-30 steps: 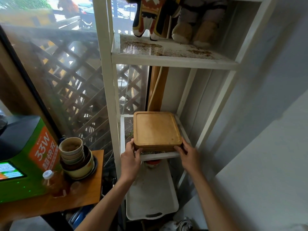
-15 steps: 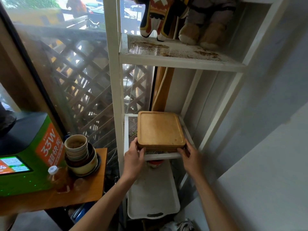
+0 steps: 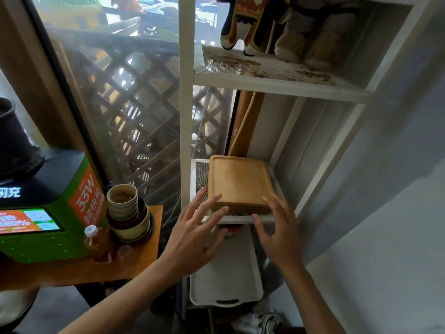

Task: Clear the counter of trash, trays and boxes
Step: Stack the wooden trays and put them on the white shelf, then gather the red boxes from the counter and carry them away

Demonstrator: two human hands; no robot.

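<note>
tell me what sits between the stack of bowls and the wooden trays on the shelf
In the head view, only the rack's white upright post stands between the stack of bowls and the wooden trays, with the left hand lower down.

Two hands point(image 3: 195, 237), two soft toys point(image 3: 243, 22).

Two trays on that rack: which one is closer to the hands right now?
The wooden tray on the middle mesh shelf; both open hands hover at its front edge. The white tray sits lower, below them.

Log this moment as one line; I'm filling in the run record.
step: trays shelved | left hand: open, empty | right hand: open, empty | wooden trays: stacked on middle shelf | white tray: below
</note>
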